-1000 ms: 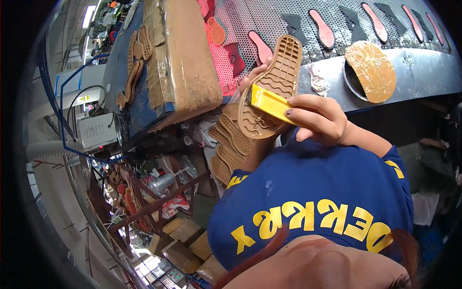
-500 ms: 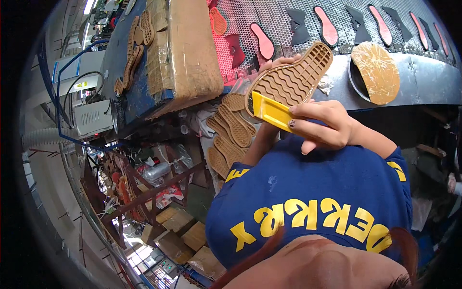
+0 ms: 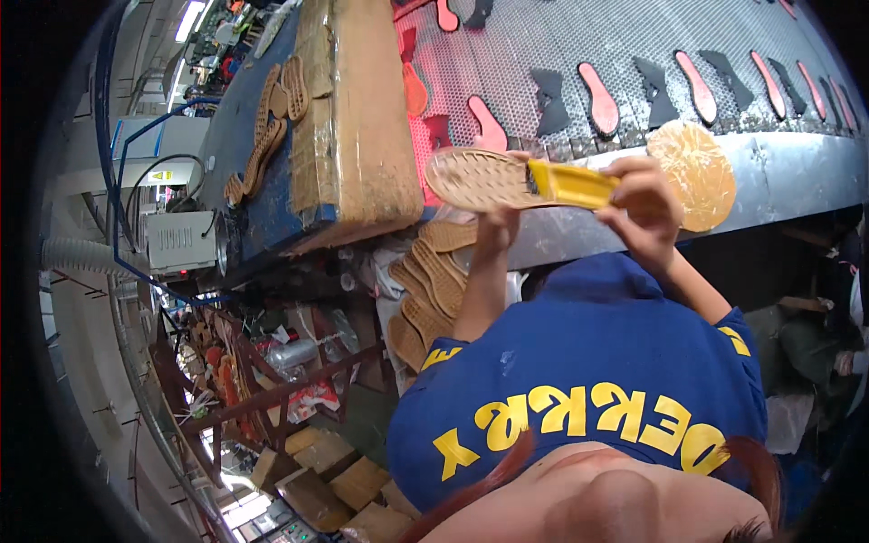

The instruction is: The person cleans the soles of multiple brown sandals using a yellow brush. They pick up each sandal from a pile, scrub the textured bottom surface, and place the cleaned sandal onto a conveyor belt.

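Note:
A tan shoe sole (image 3: 475,178) is held up over the metal ledge, its patterned face turned up toward me. My left hand (image 3: 500,224) is closed on it from below, with the fingers partly hidden behind it. In my right hand (image 3: 647,204) is a yellow-handled brush (image 3: 572,185), gripped near its right end. The brush's dark bristles touch or nearly touch the sole's right part; exact contact is hard to tell. Beside my left forearm lies a pile of tan soles (image 3: 433,281).
A mesh conveyor belt (image 3: 625,36) carries pink-topped insoles (image 3: 597,100) and black cut pieces (image 3: 549,101). A film-covered tan disc (image 3: 695,176) sits on the metal ledge (image 3: 778,167). To the left, a cardboard-covered block (image 3: 367,118) borders a blue surface (image 3: 213,195) with more soles (image 3: 262,149).
The sole has been tilted and swung leftward, from slanting upright to nearly level. My right hand and the brush have moved up and right. The insoles on the belt appear shifted in view.

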Tool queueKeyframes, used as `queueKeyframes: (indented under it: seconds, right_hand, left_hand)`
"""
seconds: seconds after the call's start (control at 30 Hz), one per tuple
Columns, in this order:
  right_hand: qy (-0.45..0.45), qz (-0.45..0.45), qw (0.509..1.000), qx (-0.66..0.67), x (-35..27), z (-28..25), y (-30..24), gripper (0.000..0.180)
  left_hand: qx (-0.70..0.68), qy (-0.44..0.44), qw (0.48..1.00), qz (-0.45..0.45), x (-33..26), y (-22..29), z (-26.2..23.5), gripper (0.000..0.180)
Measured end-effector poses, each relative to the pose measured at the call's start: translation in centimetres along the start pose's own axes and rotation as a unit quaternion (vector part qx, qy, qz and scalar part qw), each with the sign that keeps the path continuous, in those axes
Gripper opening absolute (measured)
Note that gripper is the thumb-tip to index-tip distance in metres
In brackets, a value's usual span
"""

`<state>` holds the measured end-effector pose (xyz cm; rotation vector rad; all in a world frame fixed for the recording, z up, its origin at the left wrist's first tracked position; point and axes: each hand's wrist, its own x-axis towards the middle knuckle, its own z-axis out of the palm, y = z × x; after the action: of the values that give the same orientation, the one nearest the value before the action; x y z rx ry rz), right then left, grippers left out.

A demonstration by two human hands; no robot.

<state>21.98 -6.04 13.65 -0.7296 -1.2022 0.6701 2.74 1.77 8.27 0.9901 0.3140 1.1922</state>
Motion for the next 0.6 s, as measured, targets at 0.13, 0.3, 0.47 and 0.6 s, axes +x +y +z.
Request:
queueKeyframes:
  seconds: [0.13,0.3,0.47,0.6]
  right_hand:
    - [0.098,0.156,0.982,0.049,0.7,0.1,2.8,0.026]
    - [-0.013,-0.073,0.979,-0.188,2.9,1.8,4.4,0.022]
    - [-0.038,-0.151,0.947,-0.282,1.4,3.2,5.7,0.027]
    - [-0.115,-0.120,0.956,-0.243,-0.3,4.0,4.5,0.029]
  left_hand:
    - [-0.184,-0.052,0.974,-0.123,3.0,0.8,-3.9,0.082]
    - [-0.225,-0.075,0.942,-0.237,2.9,0.5,-2.5,0.077]
    - [-0.191,0.051,0.954,-0.227,2.6,0.5,-0.6,0.078]
    - [-0.162,0.170,0.945,-0.226,3.0,0.5,1.0,0.080]
